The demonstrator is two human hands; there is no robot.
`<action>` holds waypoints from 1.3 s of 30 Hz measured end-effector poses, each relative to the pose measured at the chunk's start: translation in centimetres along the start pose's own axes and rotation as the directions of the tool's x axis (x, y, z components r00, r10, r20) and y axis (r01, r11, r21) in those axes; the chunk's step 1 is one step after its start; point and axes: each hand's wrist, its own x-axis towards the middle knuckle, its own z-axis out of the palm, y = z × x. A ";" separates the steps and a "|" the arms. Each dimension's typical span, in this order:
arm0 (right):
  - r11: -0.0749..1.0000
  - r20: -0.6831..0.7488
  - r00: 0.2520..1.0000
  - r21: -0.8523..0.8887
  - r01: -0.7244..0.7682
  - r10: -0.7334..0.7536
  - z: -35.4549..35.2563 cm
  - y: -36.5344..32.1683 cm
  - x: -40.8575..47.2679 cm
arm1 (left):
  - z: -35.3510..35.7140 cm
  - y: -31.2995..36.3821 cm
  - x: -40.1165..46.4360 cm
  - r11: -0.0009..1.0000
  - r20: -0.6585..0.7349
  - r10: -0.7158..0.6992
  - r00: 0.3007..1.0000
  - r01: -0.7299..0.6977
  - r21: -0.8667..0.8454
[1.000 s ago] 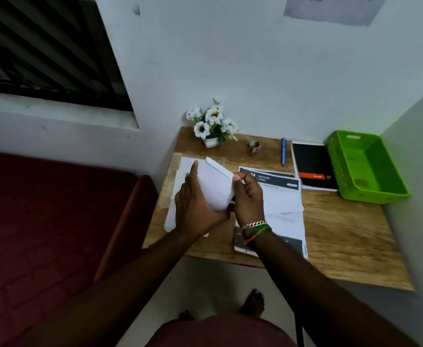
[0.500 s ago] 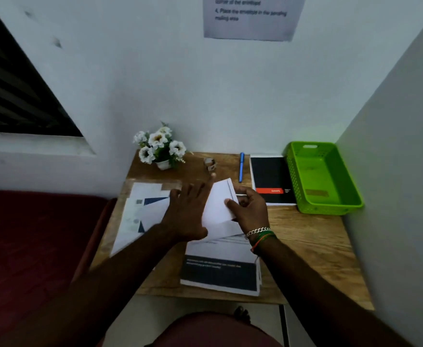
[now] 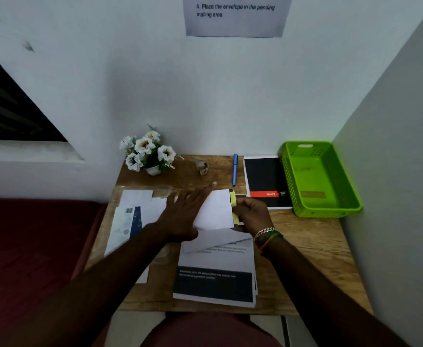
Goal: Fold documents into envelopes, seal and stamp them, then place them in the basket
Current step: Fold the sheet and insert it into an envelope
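Note:
A white envelope lies on the wooden desk, over a stack of printed documents. My left hand lies flat on the envelope's left part, fingers spread. My right hand pinches the envelope's right edge, where a yellow strip shows along the flap. A second pile of papers lies at the desk's left. The green basket stands at the back right corner.
A black notebook, a blue pen and a small tape roll lie along the back. A pot of white flowers stands at the back left. Walls close the back and right; a red surface lies left.
The view has swung to the right and closer. The envelope has come down flat on the desk, my left hand now spread on it, my right hand at its flap edge.

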 end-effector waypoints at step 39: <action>0.946 -0.051 0.998 -0.324 0.027 -0.046 2.8 1.2 3.2 | 1.9 -5.3 0.8 0.999 0.009 0.038 0.999 -0.039 0.015</action>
